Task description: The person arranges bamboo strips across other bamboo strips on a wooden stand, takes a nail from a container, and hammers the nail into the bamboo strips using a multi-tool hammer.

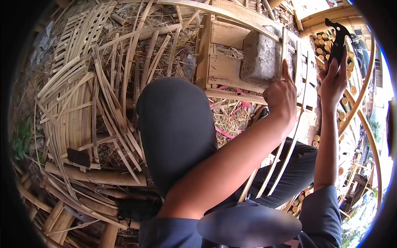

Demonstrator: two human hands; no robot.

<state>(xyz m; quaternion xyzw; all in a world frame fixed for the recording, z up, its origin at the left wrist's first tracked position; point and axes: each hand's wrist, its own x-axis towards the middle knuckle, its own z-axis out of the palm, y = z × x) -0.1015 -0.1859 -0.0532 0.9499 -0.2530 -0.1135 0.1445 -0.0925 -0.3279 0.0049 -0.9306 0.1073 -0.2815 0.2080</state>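
Observation:
My right hand (334,84) is raised at the right, fingers wrapped round the handle of a black claw hammer (340,39) whose head points up. Lower and to the left, my left hand (282,93) grips a thin bamboo strip (285,45), with the index finger stretched along it. That strip lies by the right side of a grey stone block (258,58) and crosses the end of a long curved bamboo strip (244,20). Under the stone is a slatted wooden crate (226,74). Another slim strip (305,82) runs just right of my left hand.
Woven bamboo slats (76,111) and loose strips cover the ground at the left. Bamboo poles (95,175) lie at lower left. Cut bamboo ends (347,101) are stacked at the right, behind bent strips (366,91). My knee (175,124) is beside the crate.

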